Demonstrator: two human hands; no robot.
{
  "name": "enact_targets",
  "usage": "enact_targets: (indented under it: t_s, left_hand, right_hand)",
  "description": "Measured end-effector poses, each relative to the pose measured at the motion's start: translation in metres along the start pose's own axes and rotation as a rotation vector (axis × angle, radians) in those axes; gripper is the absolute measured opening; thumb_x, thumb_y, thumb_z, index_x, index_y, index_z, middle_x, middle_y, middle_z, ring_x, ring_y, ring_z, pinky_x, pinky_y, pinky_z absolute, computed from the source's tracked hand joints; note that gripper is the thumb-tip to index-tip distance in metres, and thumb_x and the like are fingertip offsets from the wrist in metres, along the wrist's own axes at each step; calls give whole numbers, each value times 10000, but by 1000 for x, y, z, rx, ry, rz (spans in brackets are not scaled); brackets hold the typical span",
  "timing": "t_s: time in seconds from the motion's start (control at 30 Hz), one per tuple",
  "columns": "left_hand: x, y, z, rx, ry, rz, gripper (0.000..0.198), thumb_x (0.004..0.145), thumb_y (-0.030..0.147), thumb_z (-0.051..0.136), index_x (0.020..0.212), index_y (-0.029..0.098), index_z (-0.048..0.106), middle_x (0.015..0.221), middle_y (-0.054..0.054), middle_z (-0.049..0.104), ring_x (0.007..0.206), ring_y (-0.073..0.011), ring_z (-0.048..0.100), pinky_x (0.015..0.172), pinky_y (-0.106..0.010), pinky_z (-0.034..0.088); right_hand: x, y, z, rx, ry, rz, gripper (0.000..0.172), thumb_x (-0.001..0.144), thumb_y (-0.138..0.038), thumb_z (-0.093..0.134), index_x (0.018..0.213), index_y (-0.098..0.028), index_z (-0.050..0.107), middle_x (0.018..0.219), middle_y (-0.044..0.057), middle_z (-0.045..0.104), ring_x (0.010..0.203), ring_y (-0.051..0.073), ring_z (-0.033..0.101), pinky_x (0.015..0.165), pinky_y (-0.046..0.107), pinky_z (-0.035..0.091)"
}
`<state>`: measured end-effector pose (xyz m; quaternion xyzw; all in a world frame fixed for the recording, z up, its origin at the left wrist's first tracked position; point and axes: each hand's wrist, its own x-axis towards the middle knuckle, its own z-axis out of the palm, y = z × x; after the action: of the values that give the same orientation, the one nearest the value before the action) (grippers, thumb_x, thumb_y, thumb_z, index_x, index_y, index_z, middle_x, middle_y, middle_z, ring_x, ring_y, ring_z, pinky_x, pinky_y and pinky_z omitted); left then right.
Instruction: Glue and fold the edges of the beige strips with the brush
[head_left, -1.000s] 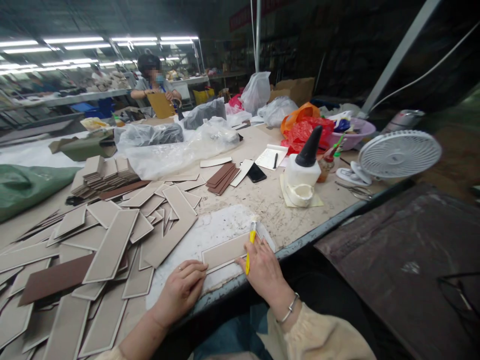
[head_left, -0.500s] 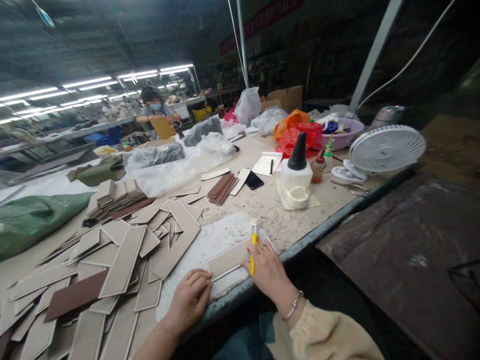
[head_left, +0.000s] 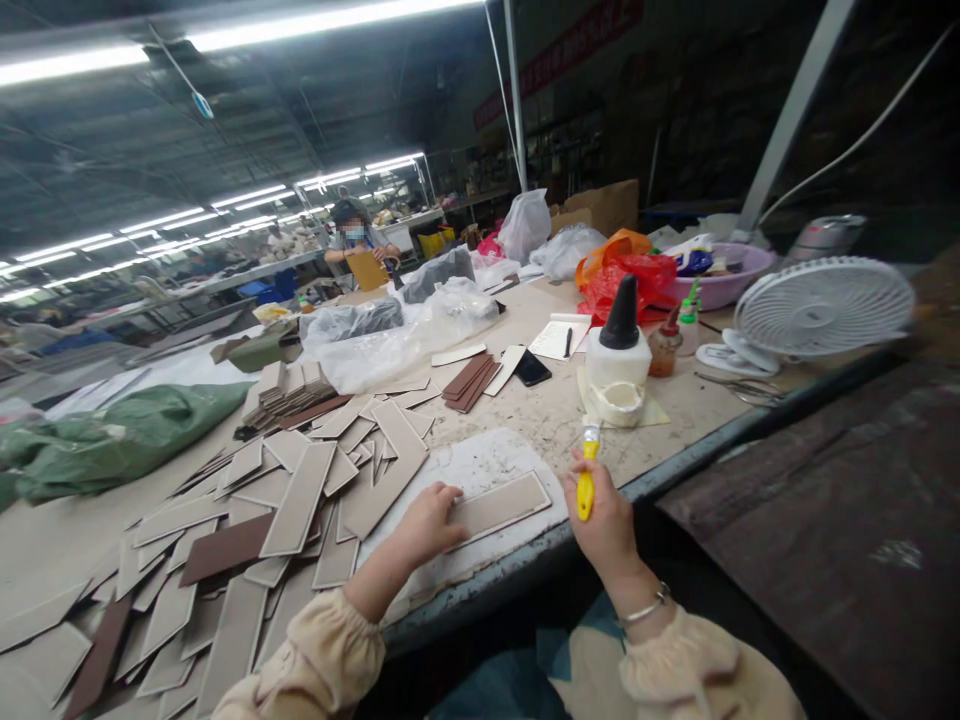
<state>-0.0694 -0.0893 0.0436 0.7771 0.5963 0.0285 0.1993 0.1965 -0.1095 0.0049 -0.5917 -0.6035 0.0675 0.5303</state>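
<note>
My right hand (head_left: 606, 530) is closed around a small brush with a yellow handle (head_left: 586, 484), its bristle end pointing away from me. Just beyond that end is a cream-coloured cup (head_left: 622, 402) in front of a white bottle with a black cone cap (head_left: 618, 348). My left hand (head_left: 427, 525) is at the left end of a beige strip (head_left: 508, 505) with pale edges, its fingers loosely apart; whether they press on it I cannot tell. Under the strip lies a worn white sheet (head_left: 480, 455) near the table edge.
A heap of beige strips (head_left: 300, 500), with some brown ones, spreads on the left. Farther back are brown strips (head_left: 471, 384), a phone (head_left: 532, 368) and a notepad (head_left: 559, 338). A white fan (head_left: 821, 305) stands right. A masked person (head_left: 360, 250) works beyond the plastic bags.
My right hand has lifted the brush off the strip and moved toward the cup. My left hand has shifted from the strip's near left corner onto its left end. The view has swung left.
</note>
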Motion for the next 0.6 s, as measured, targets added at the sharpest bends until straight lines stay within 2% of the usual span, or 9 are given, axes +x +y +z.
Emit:
enact_targets:
  t_s: [0.07, 0.17, 0.23, 0.3, 0.43, 0.53, 0.6]
  left_hand:
    - [4, 2, -2, -8, -47, -54, 506, 578, 344, 758, 1039, 176, 637, 911, -64, 618, 838, -240, 583, 723, -311, 437]
    - [3, 2, -2, -56, -83, -70, 338, 572, 423, 736, 793, 185, 641, 728, 2, 568, 706, -185, 540, 607, -254, 367]
    - [-2, 2, 0, -216, -112, -82, 303, 649, 466, 652, 643, 173, 573, 614, 32, 481, 617, -141, 473, 556, -236, 310]
    - [-11, 2, 2, -450, -104, -114, 348, 710, 489, 567, 591, 169, 501, 563, 47, 393, 572, -115, 394, 538, -233, 269]
    - [-39, 1, 7, -831, 8, -227, 417, 683, 559, 577, 603, 170, 453, 576, 51, 370, 574, -101, 337, 544, -232, 239]
    - [-60, -5, 9, -1012, 109, -318, 468, 630, 600, 631, 599, 172, 443, 560, 56, 365, 546, -90, 309, 528, -229, 216]
    - [-70, -14, 8, -1096, 182, -350, 492, 606, 612, 657, 593, 171, 438, 548, 59, 367, 529, -82, 303, 521, -224, 217]
  right_hand:
    - [1, 0, -3, 6, 22, 21, 192, 910, -376, 488, 990, -202, 506, 1165, 138, 647, 1007, 250, 657, 797, 346, 552]
    - [1, 2, -5, -11, 49, 7, 195, 907, -384, 492, 968, -200, 518, 1117, 131, 672, 953, 248, 677, 751, 331, 558]
    - [1, 3, -5, -21, 51, -18, 188, 909, -381, 499, 955, -200, 523, 1087, 122, 686, 934, 239, 683, 739, 313, 556]
    - [1, 4, -4, -20, 41, -59, 183, 913, -378, 501, 943, -200, 527, 1068, 115, 693, 932, 227, 684, 744, 296, 550]
    - [-4, 5, -7, -75, 31, -122, 212, 920, -404, 476, 938, -202, 538, 1051, 100, 699, 871, 224, 694, 678, 280, 540]
    - [-9, 10, -7, -169, 29, -107, 297, 898, -490, 458, 956, -216, 555, 1052, 88, 698, 740, 242, 693, 529, 293, 499]
    - [-12, 15, -2, -148, 16, -126, 346, 874, -538, 457, 972, -228, 576, 1064, 99, 692, 723, 266, 682, 490, 319, 475]
